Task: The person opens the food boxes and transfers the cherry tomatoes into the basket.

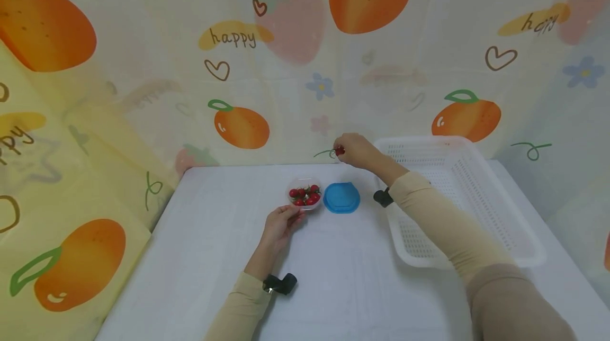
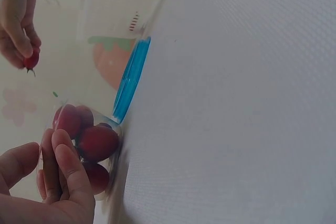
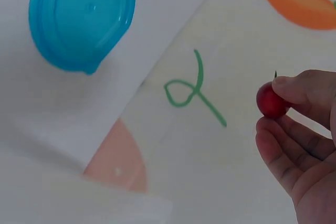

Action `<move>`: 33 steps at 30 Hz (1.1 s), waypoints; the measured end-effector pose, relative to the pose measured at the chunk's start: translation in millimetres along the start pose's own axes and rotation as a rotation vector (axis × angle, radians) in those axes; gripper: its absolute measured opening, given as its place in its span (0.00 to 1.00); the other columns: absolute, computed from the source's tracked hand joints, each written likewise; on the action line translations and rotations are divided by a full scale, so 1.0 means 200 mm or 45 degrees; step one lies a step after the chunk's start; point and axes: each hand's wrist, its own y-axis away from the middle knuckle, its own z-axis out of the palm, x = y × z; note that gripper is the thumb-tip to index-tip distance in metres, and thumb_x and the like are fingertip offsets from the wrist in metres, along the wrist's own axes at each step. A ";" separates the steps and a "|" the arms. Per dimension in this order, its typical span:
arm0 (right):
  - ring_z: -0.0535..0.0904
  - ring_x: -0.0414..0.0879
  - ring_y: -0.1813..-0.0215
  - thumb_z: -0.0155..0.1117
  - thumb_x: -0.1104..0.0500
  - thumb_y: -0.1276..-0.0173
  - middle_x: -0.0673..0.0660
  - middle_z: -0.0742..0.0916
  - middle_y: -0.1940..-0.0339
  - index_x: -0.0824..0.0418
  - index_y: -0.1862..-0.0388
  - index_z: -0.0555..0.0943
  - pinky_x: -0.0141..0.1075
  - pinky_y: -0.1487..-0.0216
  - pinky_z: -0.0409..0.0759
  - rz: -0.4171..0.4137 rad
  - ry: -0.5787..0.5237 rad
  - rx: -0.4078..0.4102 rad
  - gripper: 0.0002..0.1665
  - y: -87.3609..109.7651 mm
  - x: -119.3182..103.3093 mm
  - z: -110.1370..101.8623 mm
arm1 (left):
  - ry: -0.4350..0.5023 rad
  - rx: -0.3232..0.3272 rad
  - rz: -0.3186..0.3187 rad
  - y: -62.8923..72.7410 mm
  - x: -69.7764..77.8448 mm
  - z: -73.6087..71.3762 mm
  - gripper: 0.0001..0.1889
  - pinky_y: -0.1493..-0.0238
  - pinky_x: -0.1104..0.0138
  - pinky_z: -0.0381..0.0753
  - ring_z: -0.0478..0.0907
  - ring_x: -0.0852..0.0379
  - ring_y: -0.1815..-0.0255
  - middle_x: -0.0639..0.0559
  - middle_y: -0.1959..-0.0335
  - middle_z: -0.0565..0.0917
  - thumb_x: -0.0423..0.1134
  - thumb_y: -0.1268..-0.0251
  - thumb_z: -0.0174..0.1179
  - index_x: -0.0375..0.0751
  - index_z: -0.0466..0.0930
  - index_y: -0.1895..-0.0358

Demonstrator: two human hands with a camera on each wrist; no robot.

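Observation:
In the head view a clear plastic container of several cherry tomatoes stands on the table. The left hand pinches its near rim between thumb and fingers, as the left wrist view also shows. Up in the air, right of the container, the right hand pinches one red cherry tomato with a green stem between thumb and fingertips. A blue lid lies flat just right of the container, touched by neither hand.
A large white perforated plastic basket stands on the right side of the white-covered table, partly under the right forearm. A fruit-patterned curtain rises behind the table's far edge. Each wrist carries a small black camera.

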 end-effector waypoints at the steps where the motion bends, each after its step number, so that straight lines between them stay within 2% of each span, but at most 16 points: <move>1: 0.78 0.56 0.49 0.62 0.65 0.33 0.64 0.84 0.50 0.67 0.43 0.79 0.45 0.43 0.82 0.014 -0.017 0.002 0.19 0.01 0.02 -0.02 | -0.001 0.003 -0.002 0.00 0.00 0.00 0.13 0.51 0.70 0.84 0.85 0.58 0.58 0.48 0.57 0.85 0.37 0.31 0.58 0.37 0.74 0.48; 6: 0.78 0.58 0.49 0.60 0.66 0.32 0.66 0.84 0.50 0.69 0.44 0.79 0.47 0.42 0.81 0.060 -0.049 0.031 0.18 0.05 0.13 -0.08 | -0.006 0.014 -0.012 0.00 0.00 0.00 0.12 0.53 0.72 0.85 0.85 0.58 0.57 0.48 0.57 0.85 0.37 0.31 0.58 0.38 0.75 0.48; 14: 0.78 0.60 0.50 0.60 0.66 0.34 0.68 0.84 0.54 0.71 0.47 0.79 0.51 0.43 0.80 0.084 -0.043 0.081 0.17 0.10 0.30 -0.12 | -0.011 0.001 0.009 0.00 0.00 0.00 0.13 0.52 0.71 0.84 0.84 0.58 0.58 0.48 0.58 0.85 0.37 0.30 0.58 0.36 0.75 0.48; 23: 0.76 0.60 0.51 0.57 0.67 0.33 0.70 0.82 0.51 0.72 0.45 0.77 0.52 0.43 0.80 0.214 -0.059 0.067 0.18 0.16 0.45 -0.11 | 0.007 -0.008 0.006 0.01 0.00 -0.01 0.13 0.53 0.71 0.85 0.85 0.58 0.58 0.48 0.59 0.85 0.37 0.31 0.59 0.36 0.75 0.48; 28: 0.77 0.61 0.53 0.57 0.68 0.35 0.72 0.83 0.53 0.75 0.47 0.78 0.52 0.45 0.80 0.224 -0.042 0.079 0.18 0.19 0.52 -0.10 | 0.008 -0.010 0.006 0.00 0.00 -0.01 0.13 0.52 0.71 0.84 0.85 0.58 0.58 0.48 0.59 0.85 0.37 0.31 0.58 0.36 0.74 0.47; 33: 0.76 0.62 0.51 0.57 0.67 0.33 0.73 0.82 0.50 0.75 0.45 0.77 0.53 0.42 0.79 0.298 -0.084 0.044 0.19 0.21 0.58 -0.07 | -0.002 -0.012 0.008 0.00 0.00 -0.01 0.15 0.50 0.70 0.84 0.84 0.58 0.57 0.48 0.58 0.85 0.37 0.30 0.58 0.35 0.73 0.45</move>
